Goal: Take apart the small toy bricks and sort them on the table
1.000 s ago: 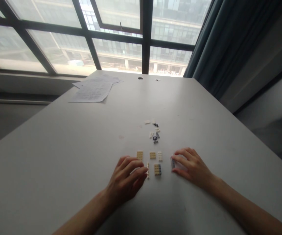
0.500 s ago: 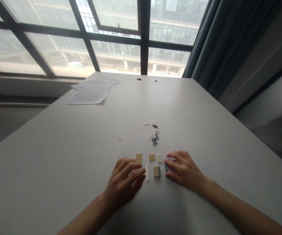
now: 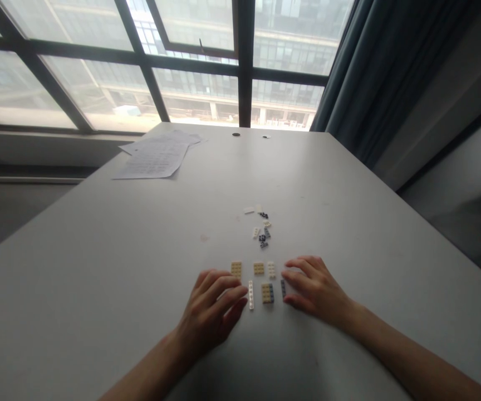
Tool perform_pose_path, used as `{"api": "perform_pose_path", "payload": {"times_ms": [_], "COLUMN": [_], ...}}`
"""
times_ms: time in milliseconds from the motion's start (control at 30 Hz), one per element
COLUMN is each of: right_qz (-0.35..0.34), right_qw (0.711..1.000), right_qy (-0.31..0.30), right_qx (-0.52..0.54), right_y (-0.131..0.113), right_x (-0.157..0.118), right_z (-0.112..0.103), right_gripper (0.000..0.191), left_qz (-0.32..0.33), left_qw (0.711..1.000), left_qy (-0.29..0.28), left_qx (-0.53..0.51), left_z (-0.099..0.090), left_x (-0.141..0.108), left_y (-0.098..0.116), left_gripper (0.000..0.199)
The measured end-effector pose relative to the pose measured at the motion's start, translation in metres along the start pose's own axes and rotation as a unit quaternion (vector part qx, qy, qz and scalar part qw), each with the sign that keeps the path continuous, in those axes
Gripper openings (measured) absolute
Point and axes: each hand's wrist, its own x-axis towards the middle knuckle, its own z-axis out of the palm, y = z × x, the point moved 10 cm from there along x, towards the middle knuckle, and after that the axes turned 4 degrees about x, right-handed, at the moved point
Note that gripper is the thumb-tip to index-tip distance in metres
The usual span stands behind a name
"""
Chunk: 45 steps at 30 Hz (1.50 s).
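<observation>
My left hand rests on the table with its fingers bent and apart, holding nothing I can see. Its fingertips are close beside a narrow white building-block strip, and a tan plate lies just beyond its knuckles. My right hand is open, fingers spread, just right of a narrow dark grey plate. Between the hands lies a tan plate with a grey strip along its right side. Behind it are a smaller tan plate and a white studded plate.
Farther up the white table is a loose cluster of small pieces, among them a white one, a black one and a flat white one. Printed sheets lie at the far left, before the window. A dark curtain hangs at right.
My right hand has drawn slightly to the right, off the narrow dark grey plate, which now shows more fully. The left hand has stayed in place. The view has shifted very slightly.
</observation>
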Motion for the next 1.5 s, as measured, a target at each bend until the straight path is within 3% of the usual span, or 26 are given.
{"api": "perform_pose_path", "payload": {"times_ms": [333,800,1067,1233,1333,1500], "right_qz": [0.039,0.068,0.126,0.128,0.132,0.14], "right_qw": [0.999,0.997,0.99,0.989,0.988,0.986], "right_qy": [0.028,0.027,0.048,0.051,0.052,0.049], "right_qx": [0.024,0.035,0.043,0.047,0.056,0.071], "right_y": [0.016,0.025,0.04,0.039,0.04,0.044], "right_x": [0.0,-0.001,-0.003,-0.003,-0.003,-0.003], "right_z": [-0.008,-0.005,-0.008,-0.008,-0.008,-0.006], "right_gripper": [0.02,0.019,0.019,0.019,0.019,0.019], "left_qz": [-0.01,-0.023,-0.062,-0.075,-0.106,-0.148], "left_qw": [1.0,1.0,0.998,0.994,0.984,0.963], "left_qy": [0.008,0.015,0.017,-0.014,-0.061,-0.144], "left_qx": [0.004,0.011,0.015,0.081,0.126,0.17], "left_z": [0.001,0.0,0.002,0.006,0.017,0.058], "left_x": [0.002,0.004,0.002,0.017,0.038,0.074], "left_y": [-0.004,-0.006,-0.019,-0.031,-0.045,-0.064], "left_gripper": [0.021,0.019,0.017,0.022,0.031,0.052]}}
